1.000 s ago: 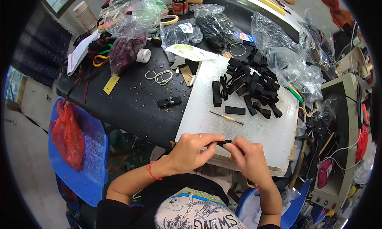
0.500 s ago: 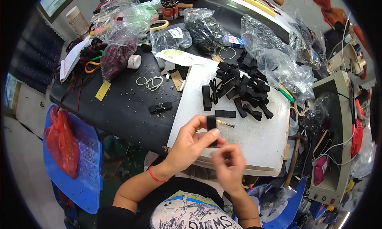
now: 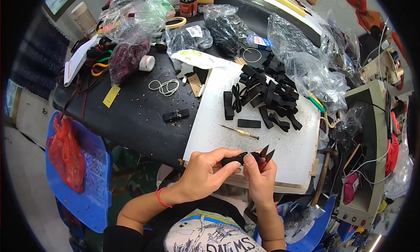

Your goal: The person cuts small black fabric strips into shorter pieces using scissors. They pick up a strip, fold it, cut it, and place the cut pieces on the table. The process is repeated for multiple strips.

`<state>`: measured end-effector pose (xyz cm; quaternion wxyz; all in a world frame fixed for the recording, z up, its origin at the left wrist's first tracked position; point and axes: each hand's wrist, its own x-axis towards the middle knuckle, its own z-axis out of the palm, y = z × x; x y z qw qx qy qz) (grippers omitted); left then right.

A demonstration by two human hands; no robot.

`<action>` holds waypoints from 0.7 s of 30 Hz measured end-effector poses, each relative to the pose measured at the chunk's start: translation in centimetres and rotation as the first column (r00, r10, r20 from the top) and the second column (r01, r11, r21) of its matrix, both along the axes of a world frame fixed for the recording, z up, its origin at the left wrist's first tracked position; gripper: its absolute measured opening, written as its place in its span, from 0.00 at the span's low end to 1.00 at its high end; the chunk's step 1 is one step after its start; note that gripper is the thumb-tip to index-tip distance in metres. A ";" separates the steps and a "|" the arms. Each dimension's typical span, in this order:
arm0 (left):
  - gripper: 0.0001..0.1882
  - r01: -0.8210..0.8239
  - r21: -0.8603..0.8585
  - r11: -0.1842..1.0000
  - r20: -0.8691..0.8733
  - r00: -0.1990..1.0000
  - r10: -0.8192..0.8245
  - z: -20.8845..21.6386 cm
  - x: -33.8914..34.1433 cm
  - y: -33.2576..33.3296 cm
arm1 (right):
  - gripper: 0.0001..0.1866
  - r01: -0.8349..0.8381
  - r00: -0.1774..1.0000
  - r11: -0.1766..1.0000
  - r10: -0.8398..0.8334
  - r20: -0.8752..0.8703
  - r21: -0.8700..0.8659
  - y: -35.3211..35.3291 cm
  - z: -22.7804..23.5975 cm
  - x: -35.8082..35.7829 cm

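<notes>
My left hand pinches a short black strap low over the near edge of the white board. My right hand meets it there, its thumb and fingers at the strap's other end. Thread snips with a red part are tucked in my right hand, the two dark blades pointing up and away, spread apart. Just beyond, a thin tool with a yellowish handle lies on the board. One flat black strap is beyond it, near a heap of black straps.
Left of the board, a black strap with a metal clip and a coil of pale cord lie on the dark table. Clear plastic bags crowd the back right. A blue chair carrying a red bag stands at left.
My hands have come down and nearer. My left hand has lowered the strap from upright to roughly level. My right hand, blurred before, now shows the snips and meets the strap.
</notes>
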<state>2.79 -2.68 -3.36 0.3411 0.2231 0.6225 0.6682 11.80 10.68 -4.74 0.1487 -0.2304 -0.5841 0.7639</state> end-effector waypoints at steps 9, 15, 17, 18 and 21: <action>0.15 0.022 -0.173 0.985 0.002 1.000 -0.022 -0.7 -2.7 -0.7 | 0.22 -0.057 0.986 0.139 0.163 0.034 0.989 3.0 2.8 1.1; 0.17 0.119 -0.282 0.952 -0.015 0.992 -0.128 -0.3 -3.3 -0.7 | 0.14 -0.020 0.941 -0.304 0.315 0.121 0.952 2.9 3.7 0.0; 0.18 0.119 -0.276 0.954 -0.019 0.991 -0.130 -0.7 -3.1 -0.8 | 0.13 -0.010 0.939 -0.331 0.321 0.122 0.943 2.9 3.7 -0.2; 0.18 0.120 -0.273 0.955 -0.021 0.991 -0.130 -0.8 -3.0 -0.9 | 0.13 -0.010 0.938 -0.342 0.321 0.127 0.940 2.8 3.7 -0.3; 0.13 0.200 -0.319 0.927 0.012 0.978 -0.207 0.0 -3.4 -0.9 | 0.12 -0.019 0.939 -0.333 0.319 0.132 0.943 3.0 3.4 -0.1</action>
